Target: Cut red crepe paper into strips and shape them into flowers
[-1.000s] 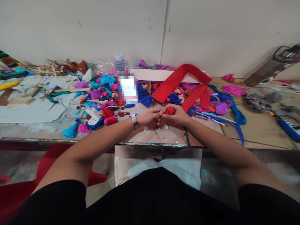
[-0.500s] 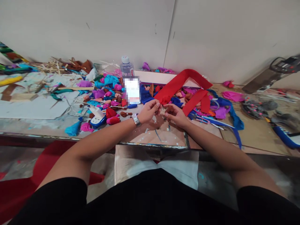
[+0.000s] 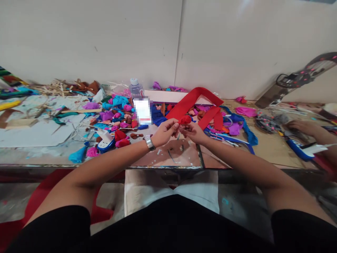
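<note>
Above the worktable's bare brown board (image 3: 168, 154), the left hand (image 3: 165, 130) and right hand (image 3: 193, 132) meet, fingers pinched on a small red crumpled fabric bud (image 3: 185, 119). Beyond lie a wide red fabric strip (image 3: 195, 100) and a clear plastic bottle (image 3: 135, 88).

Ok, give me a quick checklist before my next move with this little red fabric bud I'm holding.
1. Red bud pinched by both hands: ok.
2. Left hand grip at its fingertips: ok.
3. Right hand grip: ok.
4. Bud fully wrapped or tied: cannot tell, too small.
5. Bare table under the hands: ok.
6. Neighbour's hand apart from yours: ok.
</note>
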Tool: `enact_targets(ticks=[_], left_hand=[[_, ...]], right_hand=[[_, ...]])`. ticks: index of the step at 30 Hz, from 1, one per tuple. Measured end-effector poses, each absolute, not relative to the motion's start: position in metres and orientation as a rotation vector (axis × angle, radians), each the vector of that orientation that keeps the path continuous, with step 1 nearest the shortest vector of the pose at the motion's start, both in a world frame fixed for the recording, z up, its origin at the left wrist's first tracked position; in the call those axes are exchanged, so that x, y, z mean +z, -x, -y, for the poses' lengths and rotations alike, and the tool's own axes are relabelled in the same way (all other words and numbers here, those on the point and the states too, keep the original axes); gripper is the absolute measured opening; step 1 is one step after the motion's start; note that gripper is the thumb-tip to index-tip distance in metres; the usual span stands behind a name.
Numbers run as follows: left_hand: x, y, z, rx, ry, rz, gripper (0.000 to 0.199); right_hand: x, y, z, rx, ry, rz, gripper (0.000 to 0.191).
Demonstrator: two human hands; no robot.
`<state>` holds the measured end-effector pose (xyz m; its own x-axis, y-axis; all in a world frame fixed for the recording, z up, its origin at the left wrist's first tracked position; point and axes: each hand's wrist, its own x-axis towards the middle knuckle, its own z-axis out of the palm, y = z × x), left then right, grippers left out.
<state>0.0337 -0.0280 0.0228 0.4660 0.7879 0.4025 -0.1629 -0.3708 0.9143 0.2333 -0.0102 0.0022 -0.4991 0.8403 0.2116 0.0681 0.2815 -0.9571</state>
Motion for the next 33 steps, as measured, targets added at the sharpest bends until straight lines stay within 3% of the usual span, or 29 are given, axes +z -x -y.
enact_targets(ticks=[9,14,19,24,33], left_hand=[[0.033,-0.019,0.065,1.117,-1.53,-0.736,0.05],[0.02,-0.008,0.106,1.054,-1.526,-0.832,0.045],[0.007,0.025,0.133,0.983,-1.917,-1.128,0.035],[-0.012,0.056,0.153,0.993,-2.234,-1.508,0.032],[-0.029,0.057,0.152,0.939,-2.463,-1.623,0.025]], right_hand=[[0.059,-0.245,0.062,1.017,0.798,1.654,0.061],[0.05,-0.218,0.085,1.066,0.812,1.744,0.041],[0.041,-0.181,0.067,1.133,0.773,1.831,0.037],[0.028,-0.127,0.017,0.946,0.811,1.991,0.025],[0.014,-0.005,-0.029,0.673,0.713,2.282,0.019]])
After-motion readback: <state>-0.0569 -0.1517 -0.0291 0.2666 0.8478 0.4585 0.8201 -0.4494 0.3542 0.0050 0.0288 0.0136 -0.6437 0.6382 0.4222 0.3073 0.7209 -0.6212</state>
